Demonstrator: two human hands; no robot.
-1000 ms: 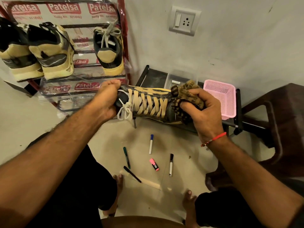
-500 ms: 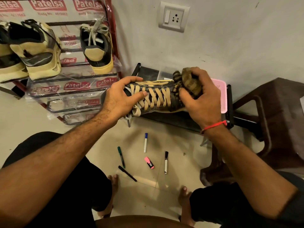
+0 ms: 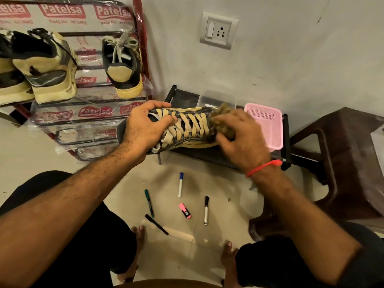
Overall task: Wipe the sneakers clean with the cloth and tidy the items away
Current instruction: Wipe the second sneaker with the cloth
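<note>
Left hand (image 3: 145, 129) is clamped round the laced collar of the sneaker (image 3: 187, 127), held mid-air near 12 o'clock, right hand (image 3: 243, 140) bunching the cloth (image 3: 223, 123) on its toe; looks light and stiff-soled, so that grip seems right.

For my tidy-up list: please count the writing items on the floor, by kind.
Markers: 2, blue cap, black cap
Pens: 2, green, black
Highlighters: 1, pink
Total: 5
</note>
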